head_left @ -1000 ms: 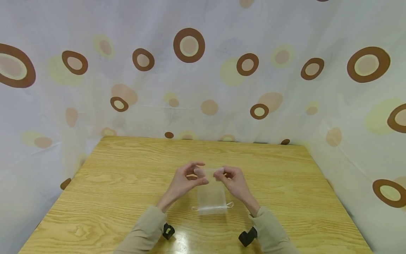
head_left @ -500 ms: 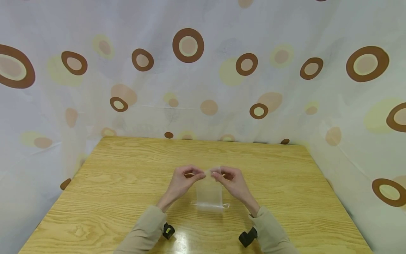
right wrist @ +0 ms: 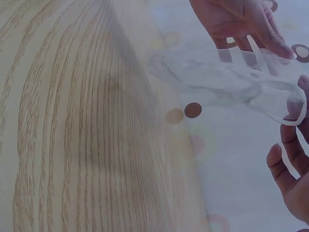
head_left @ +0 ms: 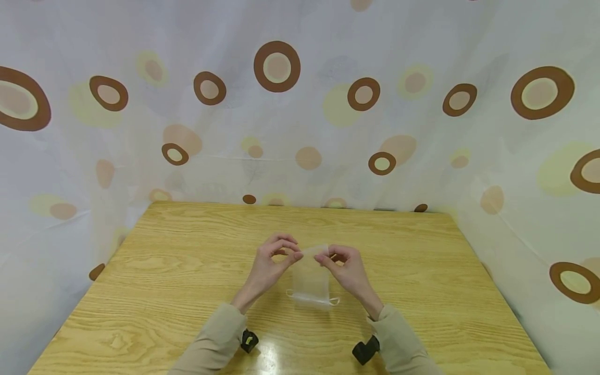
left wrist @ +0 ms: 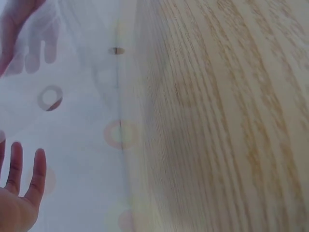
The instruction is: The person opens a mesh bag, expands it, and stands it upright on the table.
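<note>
A sheer white drawstring pouch [head_left: 311, 278] is held up between both hands, its drawstring end towards me, with a cord loop at each side. My left hand [head_left: 269, 265] pinches its far left corner with thumb and index finger; the other fingers are raised. At the far right corner, my right hand [head_left: 344, 265] pinches the fabric. In the right wrist view, the white cord [right wrist: 270, 113] hangs in front of the right fingers, and the left hand [right wrist: 239, 21] shows partly through the pouch. The left wrist view has the right fingers [left wrist: 34, 53] behind the sheer fabric.
The wood-grain table [head_left: 187, 239] extends around the hands. A white curtain [head_left: 309, 125] with brown rings and pale dots encloses its back and sides. Dark wrist cameras, such as the right one [head_left: 365, 350], sit below the sleeves.
The left fingers, apart at first, closed at the far edge, then all but thumb and index lifted. The pouch's far edge now stands spread between the hands; the right hand keeps its grip.
</note>
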A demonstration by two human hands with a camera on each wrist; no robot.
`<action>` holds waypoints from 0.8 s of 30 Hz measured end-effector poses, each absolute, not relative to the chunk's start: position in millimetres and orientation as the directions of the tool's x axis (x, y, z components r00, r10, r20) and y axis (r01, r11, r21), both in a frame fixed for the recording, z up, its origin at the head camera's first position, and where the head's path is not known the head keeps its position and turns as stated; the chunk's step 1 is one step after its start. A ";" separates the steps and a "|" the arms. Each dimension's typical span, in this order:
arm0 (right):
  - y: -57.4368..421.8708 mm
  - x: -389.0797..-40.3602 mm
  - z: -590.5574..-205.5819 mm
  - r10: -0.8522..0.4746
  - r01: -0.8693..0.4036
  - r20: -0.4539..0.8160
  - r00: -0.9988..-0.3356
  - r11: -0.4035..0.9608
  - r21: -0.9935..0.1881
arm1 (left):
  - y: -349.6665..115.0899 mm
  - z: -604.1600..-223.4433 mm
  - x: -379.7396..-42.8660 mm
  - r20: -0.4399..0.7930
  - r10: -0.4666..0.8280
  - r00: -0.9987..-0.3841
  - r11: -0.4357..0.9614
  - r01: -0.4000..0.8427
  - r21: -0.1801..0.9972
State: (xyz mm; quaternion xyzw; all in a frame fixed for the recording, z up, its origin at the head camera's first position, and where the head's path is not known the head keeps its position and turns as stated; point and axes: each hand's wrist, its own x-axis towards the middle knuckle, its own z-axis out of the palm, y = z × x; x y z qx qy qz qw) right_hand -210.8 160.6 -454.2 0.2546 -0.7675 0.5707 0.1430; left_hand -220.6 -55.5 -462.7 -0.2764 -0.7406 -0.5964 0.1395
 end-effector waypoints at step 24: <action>158.5 -209.5 -457.6 -0.262 -0.584 0.542 -0.799 0.123 -0.802 | -51.1 -463.9 -220.6 0.631 0.212 -0.746 0.245 0.666 0.705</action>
